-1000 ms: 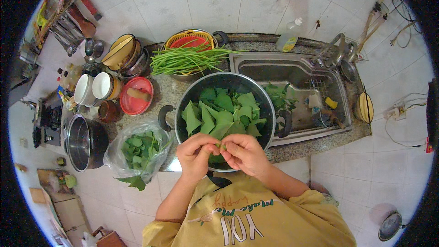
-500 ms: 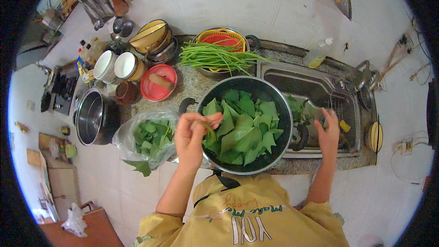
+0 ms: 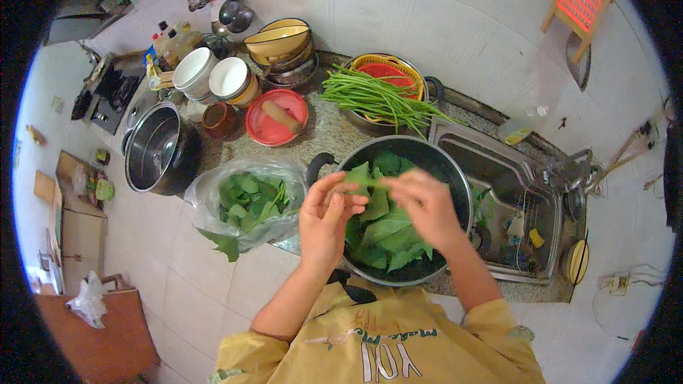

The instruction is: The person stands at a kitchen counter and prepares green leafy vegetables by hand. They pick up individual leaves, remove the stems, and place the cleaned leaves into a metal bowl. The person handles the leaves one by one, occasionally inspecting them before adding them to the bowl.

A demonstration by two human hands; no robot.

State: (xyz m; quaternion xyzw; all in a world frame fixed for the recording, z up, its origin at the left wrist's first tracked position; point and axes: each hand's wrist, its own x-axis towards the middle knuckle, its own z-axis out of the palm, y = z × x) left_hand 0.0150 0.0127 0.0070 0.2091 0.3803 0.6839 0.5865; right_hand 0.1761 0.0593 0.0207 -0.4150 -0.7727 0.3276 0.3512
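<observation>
Over a large dark pot [image 3: 462,192], my left hand [image 3: 327,217] is closed in a loose pinch on a green leaf [image 3: 361,178]. My right hand [image 3: 425,208], slightly blurred, pinches the same leaf from the other side, its fingertips close to those of the left. More broad green leaves [image 3: 391,231] fill the pot below, partly hidden by both hands. Left of the pot, a clear plastic bag [image 3: 206,185] holds further leaves and stems, and one leaf [image 3: 224,243] hangs over its near edge.
A metal sink [image 3: 498,163] with some greens in it adjoins the pot on the right. Long green stems [image 3: 384,98] lie across a yellow basket behind. An empty dark pot [image 3: 162,146], white bowls [image 3: 193,71] and a red dish [image 3: 267,128] stand to the left.
My right hand has come from over the sink to above the pot and now meets the left at the leaf. The left hand stays over the pot's left side. The whole view has shifted.
</observation>
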